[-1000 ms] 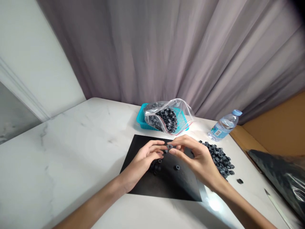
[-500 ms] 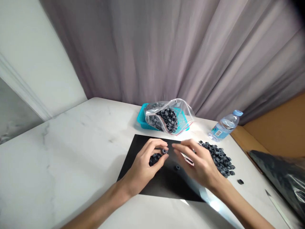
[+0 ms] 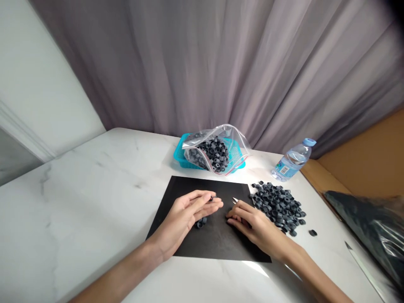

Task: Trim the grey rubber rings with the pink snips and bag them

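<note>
My left hand (image 3: 189,214) is over the black mat (image 3: 202,248), fingers stretched out with the thumb laid along them. A small black ring-shaped part (image 3: 213,197) is pinched near its fingertips. Under that hand, several like parts (image 3: 200,223) lie on the mat, partly hidden. My right hand (image 3: 251,223) rests low on the mat's right side, fingers curled together. A tool with two pointed metal tips (image 3: 235,200) sticks out above its index finger; the rest is hidden in the hand. Whether the fingertips also pinch a part, I cannot tell.
A heap of black ring-shaped parts (image 3: 277,206) lies right of the mat, with a stray part (image 3: 312,232) beside it. Behind stand a blue basket (image 3: 179,156) bearing an open zip bag (image 3: 236,147) of parts, and a water bottle (image 3: 292,162). A knife-like blade (image 3: 362,269) lies far right.
My right hand has come down onto the mat and its fingers have curled, where a loose part lay. My left thumb has closed toward the fingers. The view has shifted slightly.
</note>
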The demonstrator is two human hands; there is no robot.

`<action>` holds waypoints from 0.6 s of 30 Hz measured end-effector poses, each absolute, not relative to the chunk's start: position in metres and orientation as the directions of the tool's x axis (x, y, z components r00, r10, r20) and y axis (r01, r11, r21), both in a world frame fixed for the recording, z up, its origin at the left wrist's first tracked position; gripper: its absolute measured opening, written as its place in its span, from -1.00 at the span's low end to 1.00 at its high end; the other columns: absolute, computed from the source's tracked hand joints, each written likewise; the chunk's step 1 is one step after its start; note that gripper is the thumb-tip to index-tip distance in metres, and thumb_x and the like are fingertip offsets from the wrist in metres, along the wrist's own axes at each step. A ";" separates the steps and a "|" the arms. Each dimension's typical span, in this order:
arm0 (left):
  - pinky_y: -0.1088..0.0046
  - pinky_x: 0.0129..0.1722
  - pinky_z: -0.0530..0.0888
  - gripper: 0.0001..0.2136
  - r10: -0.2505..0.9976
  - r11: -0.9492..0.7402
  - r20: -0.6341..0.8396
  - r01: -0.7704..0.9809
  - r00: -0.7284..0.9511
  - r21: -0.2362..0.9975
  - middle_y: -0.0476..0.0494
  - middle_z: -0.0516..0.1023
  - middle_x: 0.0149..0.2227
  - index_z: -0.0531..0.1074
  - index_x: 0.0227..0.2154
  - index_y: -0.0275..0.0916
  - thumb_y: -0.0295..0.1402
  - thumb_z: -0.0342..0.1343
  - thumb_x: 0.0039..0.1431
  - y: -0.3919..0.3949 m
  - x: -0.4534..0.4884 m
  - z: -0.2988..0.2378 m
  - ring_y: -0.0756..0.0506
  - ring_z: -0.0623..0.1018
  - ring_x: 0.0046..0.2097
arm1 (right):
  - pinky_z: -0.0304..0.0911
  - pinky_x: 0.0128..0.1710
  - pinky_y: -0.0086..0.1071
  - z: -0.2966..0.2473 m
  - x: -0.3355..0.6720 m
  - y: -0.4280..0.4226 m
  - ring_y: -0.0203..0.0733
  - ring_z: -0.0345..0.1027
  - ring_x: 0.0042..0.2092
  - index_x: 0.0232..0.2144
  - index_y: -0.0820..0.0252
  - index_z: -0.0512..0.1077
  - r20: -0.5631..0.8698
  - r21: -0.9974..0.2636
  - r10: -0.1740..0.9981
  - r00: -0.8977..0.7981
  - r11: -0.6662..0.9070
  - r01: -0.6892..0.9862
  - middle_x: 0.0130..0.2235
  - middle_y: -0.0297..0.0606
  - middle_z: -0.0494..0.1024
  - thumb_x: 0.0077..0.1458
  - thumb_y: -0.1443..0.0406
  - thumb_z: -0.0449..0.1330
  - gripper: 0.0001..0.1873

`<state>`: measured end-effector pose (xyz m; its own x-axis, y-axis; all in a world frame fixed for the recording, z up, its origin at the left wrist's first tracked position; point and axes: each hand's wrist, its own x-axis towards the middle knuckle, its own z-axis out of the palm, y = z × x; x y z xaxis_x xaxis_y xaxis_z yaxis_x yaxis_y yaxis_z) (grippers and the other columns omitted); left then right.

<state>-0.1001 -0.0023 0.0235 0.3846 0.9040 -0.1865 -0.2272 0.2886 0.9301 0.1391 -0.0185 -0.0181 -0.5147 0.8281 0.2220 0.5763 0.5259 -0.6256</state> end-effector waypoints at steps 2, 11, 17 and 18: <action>0.31 0.25 0.42 -0.68 0.897 0.317 -0.216 -0.221 0.386 0.922 -0.23 0.69 0.00 0.53 0.02 -0.26 -0.17 0.19 0.33 -0.004 -0.100 0.022 -0.19 0.59 0.14 | 0.35 -0.14 -0.34 -0.020 0.138 -0.020 -0.20 0.41 -0.18 -0.17 0.12 0.46 0.251 -0.648 0.826 -0.505 0.531 0.546 -0.17 -0.22 0.47 0.41 0.25 0.09 -0.84; 0.32 0.32 0.33 -0.66 0.895 0.369 -0.258 -0.279 0.363 0.887 -0.21 0.60 0.15 0.61 -0.05 -0.26 -0.13 0.11 0.37 -0.009 -0.097 0.027 -0.23 0.55 0.20 | 0.33 -0.20 -0.36 -0.022 0.128 -0.024 -0.21 0.38 -0.25 -0.22 0.13 0.50 0.397 -0.781 0.857 -0.330 0.504 0.369 -0.24 -0.24 0.53 0.35 0.22 0.18 -0.86; 0.32 0.31 0.35 -0.71 0.883 0.378 -0.239 -0.310 0.403 0.872 -0.24 0.68 0.03 0.62 -0.05 -0.31 -0.25 0.10 0.39 -0.010 -0.095 0.031 -0.21 0.56 0.18 | 0.40 -0.24 -0.39 -0.020 0.126 -0.023 -0.24 0.47 -0.29 -0.18 0.13 0.53 0.282 -0.909 0.934 -0.219 0.334 0.251 -0.26 -0.27 0.54 0.32 0.18 0.21 -0.83; 0.33 0.32 0.33 -0.72 0.878 0.375 -0.237 -0.291 0.416 0.880 -0.23 0.69 0.02 0.61 -0.03 -0.30 -0.27 0.09 0.39 -0.010 -0.096 0.031 -0.20 0.56 0.19 | 0.40 -0.23 -0.38 -0.021 0.127 -0.023 -0.23 0.47 -0.28 -0.17 0.12 0.54 0.286 -0.914 0.936 -0.205 0.331 0.234 -0.25 -0.27 0.53 0.31 0.18 0.22 -0.83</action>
<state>-0.0958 -0.0103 0.0311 0.4162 0.8779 -0.2368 -0.2908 0.3752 0.8801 0.1267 -0.0229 -0.0205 -0.2049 0.9359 0.2864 0.2343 0.3310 -0.9141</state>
